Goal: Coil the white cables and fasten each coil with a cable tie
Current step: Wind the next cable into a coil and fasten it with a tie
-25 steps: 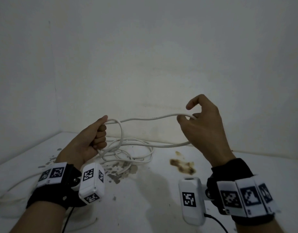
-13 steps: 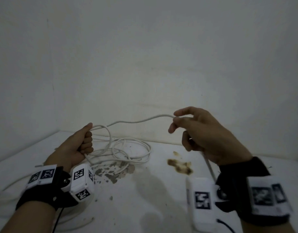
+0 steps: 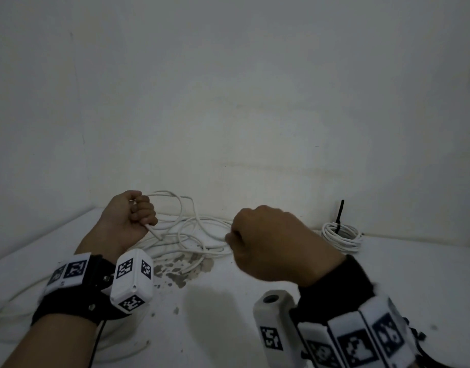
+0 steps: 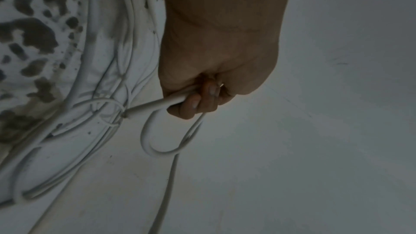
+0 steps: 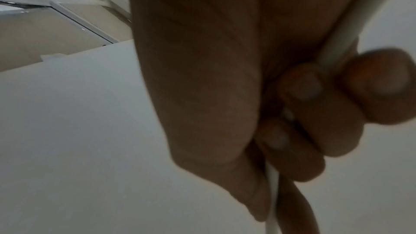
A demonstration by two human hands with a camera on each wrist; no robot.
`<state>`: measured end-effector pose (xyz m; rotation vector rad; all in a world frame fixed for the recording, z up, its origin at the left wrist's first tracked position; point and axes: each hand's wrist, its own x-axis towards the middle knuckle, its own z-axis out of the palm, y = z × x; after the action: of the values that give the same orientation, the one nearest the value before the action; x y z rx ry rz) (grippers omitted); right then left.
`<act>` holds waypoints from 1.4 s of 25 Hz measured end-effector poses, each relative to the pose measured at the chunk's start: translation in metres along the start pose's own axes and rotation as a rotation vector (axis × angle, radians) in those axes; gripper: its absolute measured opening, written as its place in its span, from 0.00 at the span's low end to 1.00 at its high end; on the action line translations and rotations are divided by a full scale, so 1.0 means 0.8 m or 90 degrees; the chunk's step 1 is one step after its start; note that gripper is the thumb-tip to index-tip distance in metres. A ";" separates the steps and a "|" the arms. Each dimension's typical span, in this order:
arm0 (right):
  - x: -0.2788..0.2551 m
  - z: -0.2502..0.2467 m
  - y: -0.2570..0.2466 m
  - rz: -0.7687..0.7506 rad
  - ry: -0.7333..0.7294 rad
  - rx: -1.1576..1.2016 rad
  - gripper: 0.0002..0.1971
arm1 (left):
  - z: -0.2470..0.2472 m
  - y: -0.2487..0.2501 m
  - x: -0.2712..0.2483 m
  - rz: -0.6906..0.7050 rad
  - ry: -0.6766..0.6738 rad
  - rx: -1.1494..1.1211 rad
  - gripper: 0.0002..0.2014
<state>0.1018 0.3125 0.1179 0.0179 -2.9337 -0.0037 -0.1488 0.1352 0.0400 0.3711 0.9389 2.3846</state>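
A long white cable (image 3: 191, 235) lies in loose loops on the white surface by the back wall. My left hand (image 3: 134, 219) grips a small coil of it, one loop arching up past the fist; the left wrist view shows the cable (image 4: 157, 103) running through my curled fingers (image 4: 193, 102) with a loop hanging below. My right hand (image 3: 268, 240) is a fist turned knuckles up, gripping the same cable further along; the right wrist view shows the cable (image 5: 337, 45) passing under my curled fingers (image 5: 310, 86). A finished white coil (image 3: 341, 236) with a black cable tie (image 3: 339, 216) sits at the back right.
Dark blotchy stains (image 3: 180, 272) mark the white surface (image 3: 228, 328) under the loose loops. More white cable (image 3: 13, 306) trails off at the left near my forearm. White walls (image 3: 228, 102) close the back and left.
My right hand has dropped from chest height down to the surface and turned knuckles up, drawing the cable with it. The left hand moved slightly right, still holding its coil. The finished coil is newly in view.
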 end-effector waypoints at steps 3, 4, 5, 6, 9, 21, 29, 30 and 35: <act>0.002 0.011 -0.016 -0.060 -0.057 0.017 0.21 | 0.007 -0.001 0.002 0.023 -0.042 -0.045 0.30; 0.003 0.014 -0.020 -0.069 -0.063 0.007 0.21 | 0.009 -0.002 0.003 0.027 -0.052 -0.070 0.30; 0.004 0.019 -0.022 -0.075 -0.069 -0.004 0.20 | 0.011 -0.002 0.003 0.034 -0.063 -0.097 0.29; 0.005 0.022 -0.024 -0.082 -0.076 -0.009 0.20 | 0.015 -0.004 0.004 0.047 -0.073 -0.119 0.28; 0.011 0.031 -0.032 -0.110 -0.077 0.011 0.20 | 0.034 -0.013 0.008 0.087 -0.045 -0.146 0.18; 0.013 0.032 -0.018 -0.118 -0.039 0.018 0.17 | 0.099 -0.040 -0.004 0.116 0.016 -0.198 0.21; 0.032 0.030 -0.002 -0.109 0.162 0.127 0.18 | 0.126 -0.064 -0.019 0.035 -0.030 0.112 0.19; 0.033 0.029 0.005 -0.091 0.196 0.144 0.17 | 0.131 -0.068 -0.024 0.027 -0.037 0.201 0.19; 0.048 0.042 0.039 0.008 0.339 0.218 0.20 | 0.148 -0.079 -0.044 -0.002 -0.083 0.434 0.18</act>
<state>0.0566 0.3434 0.0935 0.0442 -2.3689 0.4343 -0.0442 0.2177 0.0793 0.7601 1.6661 1.9414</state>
